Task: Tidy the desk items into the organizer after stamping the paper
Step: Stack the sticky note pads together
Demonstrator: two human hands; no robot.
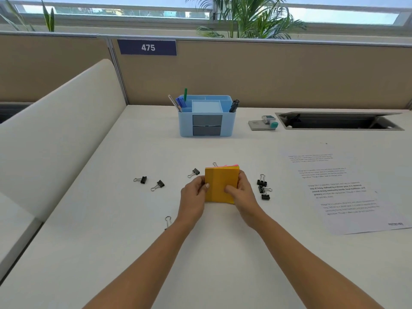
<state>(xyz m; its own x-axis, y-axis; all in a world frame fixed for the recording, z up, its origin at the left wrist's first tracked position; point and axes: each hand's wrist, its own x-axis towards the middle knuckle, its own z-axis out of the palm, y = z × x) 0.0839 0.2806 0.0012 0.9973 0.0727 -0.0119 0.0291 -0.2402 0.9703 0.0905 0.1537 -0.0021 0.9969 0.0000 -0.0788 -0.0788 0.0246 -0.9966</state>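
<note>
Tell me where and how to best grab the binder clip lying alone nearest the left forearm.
Take that binder clip by its wire handle loop, which points away from the person and lies clear on the desk. Its black body seems tucked under the left forearm, so I'd come from above and the far left side, pinching the loop across its width. Both the left hand and right hand currently hold the sticky notes.

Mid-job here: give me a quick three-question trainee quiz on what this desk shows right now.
1. True or false: both hands, left and right, grip the pad of sticky notes.
2. Where does the printed paper lie relative to the hands: A) to the left, B) to the right, C) inside the organizer?
3. Fill in: the small black items such as this one loose on the desk are binder ____.

Key: 1 true; 2 B; 3 clips.
</note>
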